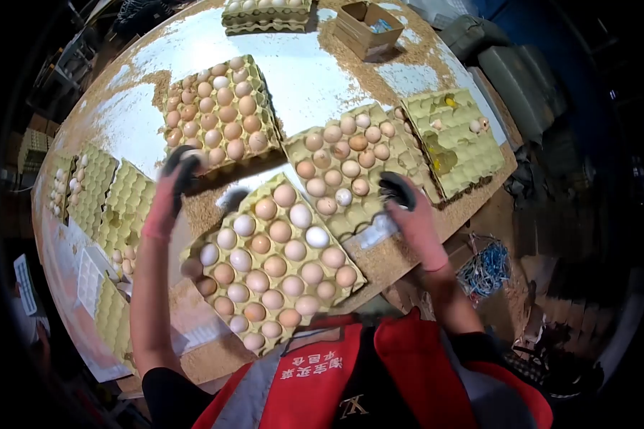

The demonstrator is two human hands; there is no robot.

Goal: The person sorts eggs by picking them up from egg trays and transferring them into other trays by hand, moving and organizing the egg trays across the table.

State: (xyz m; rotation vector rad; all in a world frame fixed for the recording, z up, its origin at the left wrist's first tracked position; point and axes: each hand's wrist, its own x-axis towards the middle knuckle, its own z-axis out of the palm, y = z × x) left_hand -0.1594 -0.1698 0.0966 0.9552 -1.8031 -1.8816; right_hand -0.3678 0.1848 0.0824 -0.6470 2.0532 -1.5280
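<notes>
My left hand [177, 179], in a pink glove with black fingers, is closed on a pale egg [197, 159] at the near corner of the back egg tray [265, 154], which is filled with brown and cream eggs. My right hand [401, 196], gloved alike, has its fingers curled over the near right side of the middle tray [350, 218]. What lies inside those fingers is hidden. Several cells in that tray hold no egg. Closest to my body, a tray [352, 280] full of white and brown eggs sits at an angle.
At the right edge, a tray [472, 161] holds spilled yolk and broken shells. Partly filled trays [125, 204] line the left side. A cardboard box [365, 36] and stacked egg trays [265, 21] stand at the back. Husk-like litter covers parts of the white table [293, 68].
</notes>
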